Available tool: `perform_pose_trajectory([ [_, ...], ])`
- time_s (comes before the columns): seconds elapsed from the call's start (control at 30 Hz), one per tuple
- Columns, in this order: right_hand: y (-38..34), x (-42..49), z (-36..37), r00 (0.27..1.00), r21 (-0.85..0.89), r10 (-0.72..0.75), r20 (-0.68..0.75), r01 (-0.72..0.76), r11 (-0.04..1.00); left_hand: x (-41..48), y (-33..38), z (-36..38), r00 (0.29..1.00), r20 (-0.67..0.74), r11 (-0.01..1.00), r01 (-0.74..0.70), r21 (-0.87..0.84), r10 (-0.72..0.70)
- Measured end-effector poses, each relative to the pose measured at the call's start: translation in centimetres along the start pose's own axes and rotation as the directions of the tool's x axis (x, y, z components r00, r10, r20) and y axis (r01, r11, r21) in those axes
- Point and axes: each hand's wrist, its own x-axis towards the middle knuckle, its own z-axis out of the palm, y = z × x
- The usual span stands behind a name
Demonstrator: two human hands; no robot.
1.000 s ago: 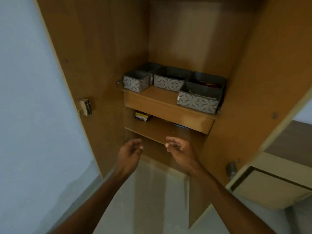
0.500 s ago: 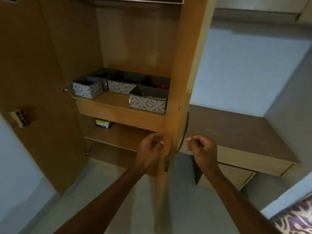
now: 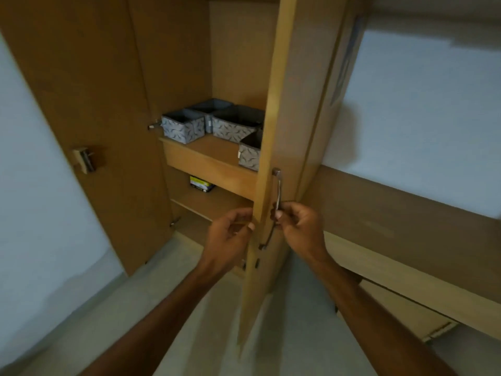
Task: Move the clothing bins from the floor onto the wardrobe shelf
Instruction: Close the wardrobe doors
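Note:
Several grey patterned fabric bins stand on the wardrobe shelf: a small one at the left, one behind it, a wider one in the middle, and one at the front half hidden by the right wardrobe door. That door stands edge-on to me, partly swung in. My right hand pinches the door's metal handle on the outer face. My left hand is on the inner side, fingers curled at the door's edge.
The left door hangs wide open with a latch on its inner face. A small yellow and black box lies on the lower shelf. A brown desk top runs along the wall at the right. Pale floor lies below.
My view turned right and back. Both hands rose from in front of the lower shelf to the right door, which swung in and now hides part of the front bin.

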Motion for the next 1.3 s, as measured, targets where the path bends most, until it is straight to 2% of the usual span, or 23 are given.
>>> perform_pose_trajectory([
  [0.13, -0.8, 2.8, 5.0, 0.995, -0.008, -0.069, 0.079, 0.069, 0.998, 1.4, -0.6, -4.0, 0.995, -0.105, 1.000, -0.005, 0.006, 0.005],
  [0.33, -1.8, 8.4, 13.7, 0.987, 0.037, -0.140, 0.079, 0.138, 0.990, 6.7, -2.1, -10.0, 0.997, -0.070, 0.999, -0.008, 0.048, 0.011],
  [0.5, -1.8, 14.3, 19.9, 0.991, 0.009, -0.120, 0.053, 0.120, 0.993, 13.3, -3.5, -13.9, 1.000, 0.011, 0.999, 0.026, -0.032, -0.026],
  [0.6, -1.7, 18.5, 22.8, 0.996, -0.022, -0.076, 0.049, 0.077, 0.997, 17.9, -4.6, -16.0, 0.998, 0.032, 0.998, 0.057, -0.009, -0.056],
  [0.67, -1.4, 20.7, 24.1, 0.998, -0.039, -0.052, 0.038, 0.054, 0.998, 20.6, -5.6, -17.1, 0.994, 0.029, 0.994, 0.109, 0.023, -0.109],
  [0.8, -0.4, 25.2, 26.8, 0.999, -0.074, -0.025, -0.025, 0.023, 0.997, 27.4, -8.5, -19.3, 0.992, 0.095, 0.992, 0.074, 0.098, -0.083],
  [1.0, 1.0, 31.3, 29.0, 0.998, -0.098, -0.022, -0.059, 0.016, 0.995, 33.8, -7.9, -19.9, 0.970, 0.163, 0.981, 0.189, -0.033, -0.182],
  [1.3, 4.0, 39.8, 30.5, 0.979, -0.188, -0.091, -0.184, 0.056, 0.980, 43.4, -10.3, -18.8, 0.945, 0.269, 0.972, 0.217, -0.093, -0.185],
])
